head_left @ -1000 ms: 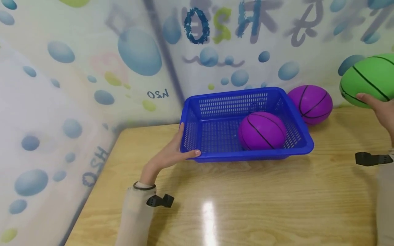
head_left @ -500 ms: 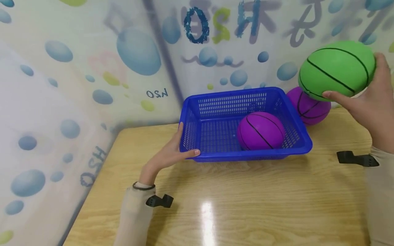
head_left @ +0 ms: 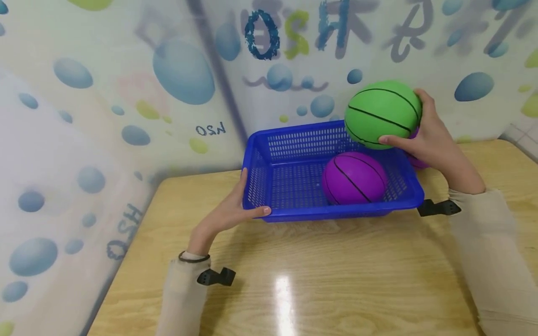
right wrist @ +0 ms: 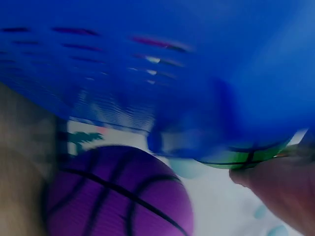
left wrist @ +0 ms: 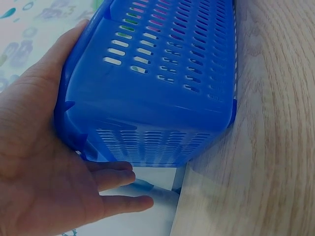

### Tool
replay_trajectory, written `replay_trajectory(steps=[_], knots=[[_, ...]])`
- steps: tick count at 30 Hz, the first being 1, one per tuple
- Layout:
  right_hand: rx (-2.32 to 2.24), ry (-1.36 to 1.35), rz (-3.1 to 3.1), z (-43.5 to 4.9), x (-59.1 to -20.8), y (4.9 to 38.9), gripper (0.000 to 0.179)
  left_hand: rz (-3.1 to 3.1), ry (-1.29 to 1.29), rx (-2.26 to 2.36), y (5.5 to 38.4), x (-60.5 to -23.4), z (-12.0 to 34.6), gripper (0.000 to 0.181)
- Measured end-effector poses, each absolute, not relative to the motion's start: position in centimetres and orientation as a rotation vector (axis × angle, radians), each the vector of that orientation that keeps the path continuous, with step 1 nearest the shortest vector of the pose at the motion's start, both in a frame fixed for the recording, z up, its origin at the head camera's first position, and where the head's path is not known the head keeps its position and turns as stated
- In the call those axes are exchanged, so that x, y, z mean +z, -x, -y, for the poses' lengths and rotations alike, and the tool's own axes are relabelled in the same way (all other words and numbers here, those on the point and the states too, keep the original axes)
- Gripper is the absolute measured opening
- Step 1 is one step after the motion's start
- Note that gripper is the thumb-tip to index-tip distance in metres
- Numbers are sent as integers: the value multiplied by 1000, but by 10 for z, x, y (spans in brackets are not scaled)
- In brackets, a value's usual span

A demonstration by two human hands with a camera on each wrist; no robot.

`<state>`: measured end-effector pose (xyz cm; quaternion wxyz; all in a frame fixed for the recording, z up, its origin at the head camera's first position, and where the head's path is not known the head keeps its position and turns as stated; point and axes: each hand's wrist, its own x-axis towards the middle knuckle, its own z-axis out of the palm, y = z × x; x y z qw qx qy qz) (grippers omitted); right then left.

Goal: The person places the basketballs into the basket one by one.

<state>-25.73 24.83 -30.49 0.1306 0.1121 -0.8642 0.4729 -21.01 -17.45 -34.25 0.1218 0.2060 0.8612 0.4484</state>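
A blue plastic basket (head_left: 294,214) stands on the wooden table with a purple basketball (head_left: 355,178) inside, toward its right end. My left hand (head_left: 227,210) holds the basket's left front corner, thumb along the front rim and a finger at the left side; its lower fingers (left wrist: 125,202) stick out straight in the left wrist view. My right hand (head_left: 433,135) grips a green basketball (head_left: 380,112) above the basket's right back corner, thumb low on its front. Behind the green ball and right hand, a second purple basketball (right wrist: 123,196) is mostly hidden in the head view.
The wooden table (head_left: 328,270) runs up to a wall (head_left: 269,107) printed with blue bubbles and letters. Another printed wall (head_left: 84,154) borders the left side. The second purple ball sits against the basket's right end.
My right hand has carried the green ball leftward from the right edge until it overlaps the basket's back right corner. The left hand and the basket have stayed put.
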Motion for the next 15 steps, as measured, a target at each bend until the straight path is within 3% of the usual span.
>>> replay_trajectory(steps=[7, 15], knots=[[1336, -452, 2629, -234, -315, 267, 99, -2465, -607, 1348, 202, -328, 168, 111], [1196, -504, 2824, -240, -318, 269, 97, -2552, -573, 1277, 213, -346, 176, 114]])
